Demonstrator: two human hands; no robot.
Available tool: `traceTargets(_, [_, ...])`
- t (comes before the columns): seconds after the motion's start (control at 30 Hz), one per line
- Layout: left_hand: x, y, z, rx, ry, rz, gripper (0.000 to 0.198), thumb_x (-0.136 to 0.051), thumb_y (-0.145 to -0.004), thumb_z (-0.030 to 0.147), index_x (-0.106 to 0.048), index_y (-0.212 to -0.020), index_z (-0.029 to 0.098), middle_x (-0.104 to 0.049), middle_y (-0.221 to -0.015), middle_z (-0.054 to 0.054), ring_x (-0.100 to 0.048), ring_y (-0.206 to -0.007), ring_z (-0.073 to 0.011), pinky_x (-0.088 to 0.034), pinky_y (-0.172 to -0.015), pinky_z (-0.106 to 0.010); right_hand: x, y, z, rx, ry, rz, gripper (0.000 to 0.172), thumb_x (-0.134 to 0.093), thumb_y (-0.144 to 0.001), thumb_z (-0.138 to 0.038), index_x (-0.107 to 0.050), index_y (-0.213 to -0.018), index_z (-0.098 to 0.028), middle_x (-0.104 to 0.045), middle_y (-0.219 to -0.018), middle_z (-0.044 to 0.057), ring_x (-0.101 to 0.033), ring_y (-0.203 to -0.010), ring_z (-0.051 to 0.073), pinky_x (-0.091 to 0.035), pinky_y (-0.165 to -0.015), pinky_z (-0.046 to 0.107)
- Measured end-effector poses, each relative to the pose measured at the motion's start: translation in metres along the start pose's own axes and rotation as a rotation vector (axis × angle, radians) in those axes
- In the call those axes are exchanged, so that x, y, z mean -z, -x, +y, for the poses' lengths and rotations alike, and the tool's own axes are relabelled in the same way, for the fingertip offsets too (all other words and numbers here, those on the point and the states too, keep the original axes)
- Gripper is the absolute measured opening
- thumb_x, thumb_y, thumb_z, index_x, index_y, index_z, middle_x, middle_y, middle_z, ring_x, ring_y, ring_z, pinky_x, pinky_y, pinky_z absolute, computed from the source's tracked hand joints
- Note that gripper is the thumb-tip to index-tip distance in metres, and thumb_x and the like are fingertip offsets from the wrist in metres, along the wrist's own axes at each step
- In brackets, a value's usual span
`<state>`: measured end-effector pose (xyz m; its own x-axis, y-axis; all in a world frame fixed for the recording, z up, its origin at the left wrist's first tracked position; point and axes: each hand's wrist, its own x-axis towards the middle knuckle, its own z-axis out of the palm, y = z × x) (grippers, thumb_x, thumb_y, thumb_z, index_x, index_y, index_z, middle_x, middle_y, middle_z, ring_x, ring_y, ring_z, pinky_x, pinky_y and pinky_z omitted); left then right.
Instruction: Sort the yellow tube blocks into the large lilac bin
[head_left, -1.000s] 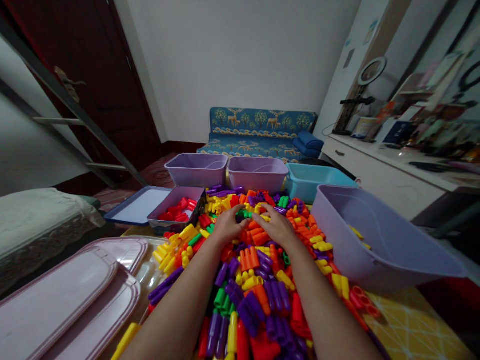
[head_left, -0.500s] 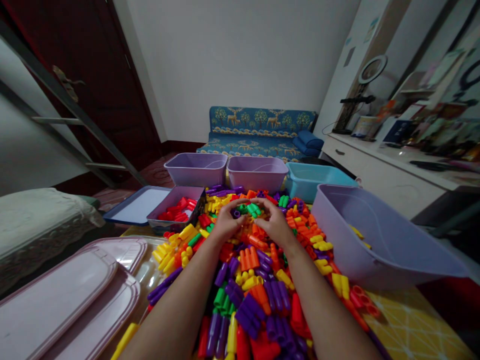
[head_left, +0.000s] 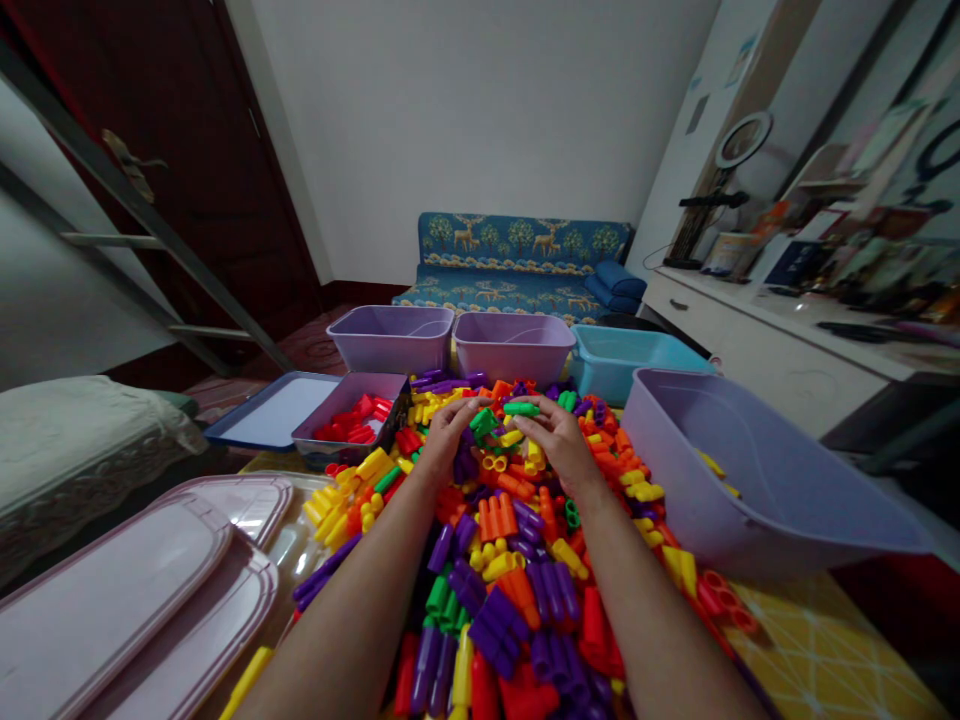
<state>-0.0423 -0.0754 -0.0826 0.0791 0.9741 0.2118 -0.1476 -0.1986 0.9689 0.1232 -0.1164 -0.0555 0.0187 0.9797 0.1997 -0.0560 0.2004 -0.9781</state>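
A big heap of coloured plastic tube blocks (head_left: 517, 560) in red, orange, yellow, green and purple covers the table in front of me. My left hand (head_left: 444, 440) and my right hand (head_left: 559, 440) are cupped together over the far part of the heap. Between them they hold a scooped bunch of mixed blocks (head_left: 499, 440), with green pieces on top and purple and yellow ones below. Both forearms reach forward across the pile.
A small tray of red blocks (head_left: 352, 420) sits left of the heap. Behind stand two lilac bins (head_left: 394, 340) (head_left: 514, 345) and a blue bin (head_left: 630, 360). A large lilac tub (head_left: 750, 480) tilts at the right. Pink lids (head_left: 135, 590) lie at the front left.
Both hands went from lying flat on the heap to cupping a bunch of blocks, then lifted it a little and drew it up off the pile.
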Motion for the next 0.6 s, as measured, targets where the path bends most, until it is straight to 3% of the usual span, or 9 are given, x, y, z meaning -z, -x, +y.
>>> traceTargets(0.1, [0.004,-0.005,-0.008,-0.08,-0.365,0.126,0.033,-0.057,-0.079,0.042,-0.074,-0.083,0.014,-0.07,-0.077,-0.005,-0.062,-0.072,-0.0179,-0.045,-0.065,-0.025,0.009,-0.005,0.006,-0.045,0.13,0.049,0.024,-0.067,-0.068,-0.038,-0.064,-0.083,-0.02,-0.068,-0.068,0.001,-0.06,-0.057,0.017,-0.045,-0.052,0.027])
traceTargets(0.17, [0.007,-0.007,-0.012,-0.102,-0.618,0.176,0.027,-0.057,-0.078,0.035,-0.074,-0.083,0.014,-0.071,-0.076,-0.005,-0.062,-0.072,-0.0186,-0.044,-0.066,-0.027,0.016,-0.008,0.01,-0.023,0.223,0.099,0.022,-0.064,-0.07,-0.039,-0.064,-0.078,-0.019,-0.068,-0.065,0.001,-0.062,-0.061,0.018,-0.047,-0.056,0.028])
traceTargets(0.3, [0.007,-0.003,-0.011,-0.112,-0.962,0.148,0.027,-0.054,-0.08,0.034,-0.076,-0.089,0.019,-0.074,-0.083,-0.007,-0.064,-0.077,-0.0201,-0.043,-0.068,-0.028,0.025,-0.009,0.014,0.03,0.647,0.181,0.017,-0.063,-0.07,-0.037,-0.067,-0.074,-0.021,-0.069,-0.071,0.002,-0.063,-0.069,0.02,-0.048,-0.068,0.031])
traceTargets(0.4, [0.004,0.004,-0.002,-0.158,-1.16,0.125,0.027,-0.055,-0.08,0.039,-0.077,-0.082,0.023,-0.074,-0.082,-0.007,-0.064,-0.082,-0.0225,-0.043,-0.073,-0.03,0.023,-0.006,0.013,0.055,0.982,0.214,0.015,-0.062,-0.069,-0.023,-0.071,-0.081,-0.025,-0.071,-0.087,0.002,-0.064,-0.08,0.021,-0.048,-0.074,0.033])
traceTargets(0.5, [0.001,0.008,0.004,-0.179,-1.298,0.087,0.031,-0.058,-0.078,0.048,-0.077,-0.079,0.024,-0.073,-0.078,-0.009,-0.064,-0.084,-0.0254,-0.042,-0.078,-0.034,0.017,-0.004,0.014,0.1,1.07,0.145,0.024,-0.06,-0.069,-0.017,-0.071,-0.088,-0.026,-0.07,-0.1,0.004,-0.063,-0.095,0.024,-0.047,-0.084,0.035])
traceTargets(0.6, [0.001,0.009,0.005,-0.15,-1.349,0.028,0.038,-0.059,-0.076,0.055,-0.076,-0.089,0.024,-0.073,-0.077,-0.01,-0.065,-0.083,-0.0274,-0.043,-0.08,-0.036,0.012,-0.003,0.017,0.067,1.085,0.046,0.028,-0.06,-0.073,-0.02,-0.071,-0.099,-0.025,-0.071,-0.106,0.005,-0.064,-0.1,0.025,-0.048,-0.089,0.037])
